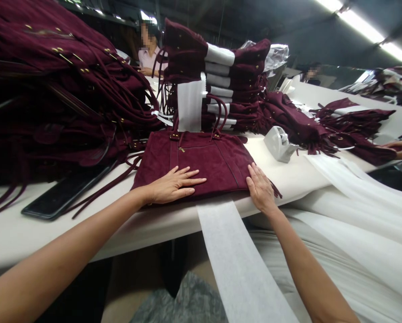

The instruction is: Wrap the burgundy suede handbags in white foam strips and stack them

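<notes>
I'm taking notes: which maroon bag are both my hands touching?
The bag at the near edge of the table: left hand on its face, right hand at its right side. Stacked bags behind and heaped bags left touch neither.

Stacked bags (246, 72) block the rear; passage lies between flat bag (202, 159) and tape dispenser (277, 144)

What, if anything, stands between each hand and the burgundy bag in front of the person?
Nothing visible does: the left hand lies on the burgundy bag, and the right hand touches its right end. The white strip comes out below the bag's near edge, apart from both hands.
</notes>
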